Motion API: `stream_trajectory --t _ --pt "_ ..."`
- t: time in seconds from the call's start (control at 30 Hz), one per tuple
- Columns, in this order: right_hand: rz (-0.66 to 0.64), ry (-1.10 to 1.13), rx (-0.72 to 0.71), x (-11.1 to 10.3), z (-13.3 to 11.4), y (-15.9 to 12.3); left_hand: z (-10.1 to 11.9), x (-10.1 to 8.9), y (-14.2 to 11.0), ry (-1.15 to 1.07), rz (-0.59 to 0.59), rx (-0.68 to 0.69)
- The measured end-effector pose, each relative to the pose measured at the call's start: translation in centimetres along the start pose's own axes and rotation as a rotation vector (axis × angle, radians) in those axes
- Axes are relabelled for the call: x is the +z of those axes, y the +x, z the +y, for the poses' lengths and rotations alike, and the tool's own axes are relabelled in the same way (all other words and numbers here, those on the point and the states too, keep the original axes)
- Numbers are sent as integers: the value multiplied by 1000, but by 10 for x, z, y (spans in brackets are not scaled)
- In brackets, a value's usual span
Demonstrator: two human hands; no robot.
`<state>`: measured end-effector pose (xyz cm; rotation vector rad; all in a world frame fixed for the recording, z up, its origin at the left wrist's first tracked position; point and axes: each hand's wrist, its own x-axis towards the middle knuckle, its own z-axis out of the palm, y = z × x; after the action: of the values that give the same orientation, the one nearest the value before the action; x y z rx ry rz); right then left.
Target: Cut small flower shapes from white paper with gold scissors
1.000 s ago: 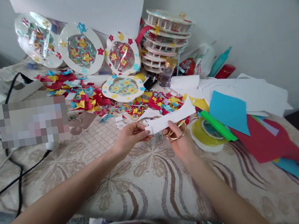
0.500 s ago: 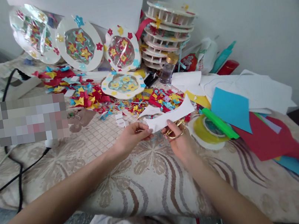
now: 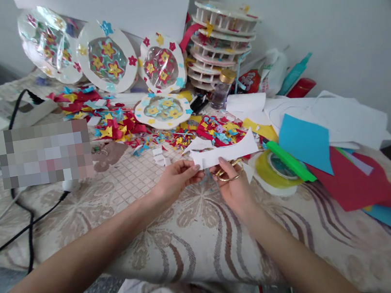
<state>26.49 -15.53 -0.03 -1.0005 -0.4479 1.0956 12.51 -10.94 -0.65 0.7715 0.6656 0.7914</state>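
Observation:
A white strip of paper or thin foam (image 3: 231,152), curved along its far edge, is stretched between my two hands. My left hand (image 3: 179,175) pinches its left end between thumb and fingers. With its thumb on the strip's near edge, my right hand (image 3: 232,182) also has gold-handled scissors (image 3: 229,172) hooked in its fingers; their blades are mostly hidden. Just behind the strip lies a white offcut (image 3: 198,144). Several small white pieces (image 3: 159,157) sit left of it on the patterned cloth.
Red, yellow and blue scraps (image 3: 119,126) heap behind my hands. Decorated round frames (image 3: 106,57) lean at the back, beside a tiered white stack (image 3: 221,39). To the right are a yellow tape roll (image 3: 276,168), a green cutter (image 3: 290,160) and coloured sheets (image 3: 305,142). Black cables (image 3: 27,225) run left.
The strip has tilted slightly, its right end lower and its left end higher. Both hands keep their hold. The whole view has shifted a little to the right.

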Motion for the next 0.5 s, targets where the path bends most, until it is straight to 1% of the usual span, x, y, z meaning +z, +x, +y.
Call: stream_trajectory --t 0.27,0.5 --pt "11 -6 -13 2 2 0 -3 3 -1 -47 26 8" --pt "22 -47 -4 2 4 -1 -6 5 0 -67 57 51"
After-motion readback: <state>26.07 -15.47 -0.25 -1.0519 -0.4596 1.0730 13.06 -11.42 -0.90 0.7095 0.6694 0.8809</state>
